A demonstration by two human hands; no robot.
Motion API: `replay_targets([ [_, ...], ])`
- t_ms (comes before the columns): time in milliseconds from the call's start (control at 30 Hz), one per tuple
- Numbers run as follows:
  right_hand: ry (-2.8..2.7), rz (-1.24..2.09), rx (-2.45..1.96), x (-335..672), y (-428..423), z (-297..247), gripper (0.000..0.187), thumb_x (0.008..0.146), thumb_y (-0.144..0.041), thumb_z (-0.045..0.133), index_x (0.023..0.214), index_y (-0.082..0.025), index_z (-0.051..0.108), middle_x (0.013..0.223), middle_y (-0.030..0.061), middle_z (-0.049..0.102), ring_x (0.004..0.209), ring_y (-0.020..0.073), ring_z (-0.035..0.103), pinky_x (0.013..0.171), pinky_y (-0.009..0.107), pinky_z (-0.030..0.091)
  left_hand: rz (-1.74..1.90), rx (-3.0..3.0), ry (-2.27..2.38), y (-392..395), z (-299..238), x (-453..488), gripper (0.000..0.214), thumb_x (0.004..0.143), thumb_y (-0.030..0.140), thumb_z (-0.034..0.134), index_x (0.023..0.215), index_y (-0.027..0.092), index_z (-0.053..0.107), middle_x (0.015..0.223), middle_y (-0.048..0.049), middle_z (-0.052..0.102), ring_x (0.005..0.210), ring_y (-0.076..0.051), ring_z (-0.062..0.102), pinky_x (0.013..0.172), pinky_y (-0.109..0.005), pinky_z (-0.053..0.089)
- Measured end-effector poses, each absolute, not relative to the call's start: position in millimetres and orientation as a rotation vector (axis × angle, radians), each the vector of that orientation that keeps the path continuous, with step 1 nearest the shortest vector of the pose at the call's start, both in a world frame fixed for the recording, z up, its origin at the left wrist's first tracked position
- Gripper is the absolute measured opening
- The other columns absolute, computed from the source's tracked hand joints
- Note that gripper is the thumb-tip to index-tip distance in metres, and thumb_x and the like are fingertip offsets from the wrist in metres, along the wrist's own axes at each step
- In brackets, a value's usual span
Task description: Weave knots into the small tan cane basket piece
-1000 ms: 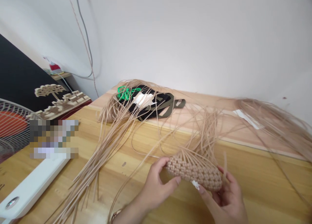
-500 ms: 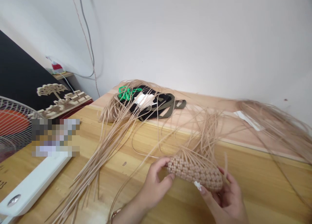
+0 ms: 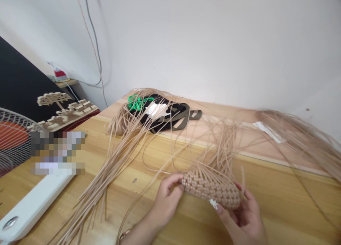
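Right now the knotted tan weave [image 3: 210,190] is held just above the wooden table [image 3: 277,202], directly ahead. The left hand [image 3: 166,202] pinches its left end between thumb and fingers, and the right hand [image 3: 246,216] curls around the other end from below, both closed on it. From its top, loose flat strands [image 3: 225,145] sprawl toward 11 o'clock, lying between the hands and a black bag [image 3: 162,117] with green cord [image 3: 137,102]. A white plastic panel [image 3: 34,206] lies at 9 o'clock, with a fan [image 3: 13,138] beyond it.
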State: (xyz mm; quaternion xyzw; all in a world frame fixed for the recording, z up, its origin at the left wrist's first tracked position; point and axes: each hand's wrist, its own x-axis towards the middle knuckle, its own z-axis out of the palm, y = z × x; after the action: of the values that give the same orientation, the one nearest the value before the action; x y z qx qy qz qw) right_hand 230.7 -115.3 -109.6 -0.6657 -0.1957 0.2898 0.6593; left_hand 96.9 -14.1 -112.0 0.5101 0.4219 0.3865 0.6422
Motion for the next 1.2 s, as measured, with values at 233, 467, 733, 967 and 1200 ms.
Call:
replay_targets([
  [233, -0.444, 0.648, -1.472, 231.4, -114.2, -112.8, 0.079, 0.062, -0.046, 0.076, 0.126, -0.023, 0.035, 0.130, 0.0135, 0.046, 0.114, 0.0270, 0.049, 0.094, 0.038, 0.043, 0.885, 1.157, 0.971, -13.6, -116.6, 94.9, 0.024, 0.066, 0.030, 0.053, 0.079, 0.019, 0.069, 0.087, -0.0048, 0.068, 0.091, -0.023, 0.057, 0.083, -0.031, 0.042],
  [467, -0.555, 0.571, -1.527, 231.2, -105.6, -127.6, 0.083, 0.063, -0.060, 0.067, 0.126, -0.019, 0.032, 0.125, 0.0163, 0.050, 0.110, 0.0295, 0.052, 0.092, 0.042, 0.043, 0.827, 1.362, 1.007, -3.2, -118.8, 100.5, 0.032, 0.076, 0.044, 0.045, 0.061, 0.018, 0.057, 0.062, -0.0011, 0.055, 0.068, -0.019, 0.051, 0.065, -0.028, 0.039],
  [733, -0.630, 0.232, -2.283, 322.3, -130.9, -118.4, 0.047, 0.085, -0.049, 0.026, 0.112, -0.018, 0.048, 0.087, 0.0098, 0.065, 0.074, 0.0284, 0.063, 0.072, 0.042, 0.047, 0.900, 1.370, 1.021, 4.4, -123.6, 102.4, 0.031, 0.070, 0.042, 0.043, 0.056, 0.018, 0.056, 0.057, -0.0009, 0.053, 0.065, -0.020, 0.050, 0.063, -0.028, 0.037],
  [967, -0.845, 0.146, -2.568, 381.0, -97.2, -105.0, 0.016, 0.090, -0.014, 0.040, 0.098, -0.013, 0.054, 0.103, 0.0087, 0.061, 0.097, 0.0186, 0.058, 0.084, 0.034, 0.044, 0.905, 1.402, 1.002, 5.3, -129.5, 105.0, 0.031, 0.068, 0.042, 0.042, 0.057, 0.017, 0.057, 0.059, -0.0021, 0.057, 0.067, -0.021, 0.052, 0.065, -0.029, 0.038],
  [1200, -1.212, 0.142, -2.835, 367.0, -79.1, -57.7, 0.013, 0.088, -0.020, 0.053, 0.081, -0.011, 0.059, 0.088, 0.0062, 0.061, 0.085, 0.0191, 0.058, 0.078, 0.038, 0.046, 0.875, 1.408, 1.012, 9.2, -121.6, 102.6, 0.031, 0.065, 0.042, 0.043, 0.058, 0.017, 0.060, 0.063, -0.0040, 0.062, 0.071, -0.022, 0.056, 0.068, -0.030, 0.042],
])
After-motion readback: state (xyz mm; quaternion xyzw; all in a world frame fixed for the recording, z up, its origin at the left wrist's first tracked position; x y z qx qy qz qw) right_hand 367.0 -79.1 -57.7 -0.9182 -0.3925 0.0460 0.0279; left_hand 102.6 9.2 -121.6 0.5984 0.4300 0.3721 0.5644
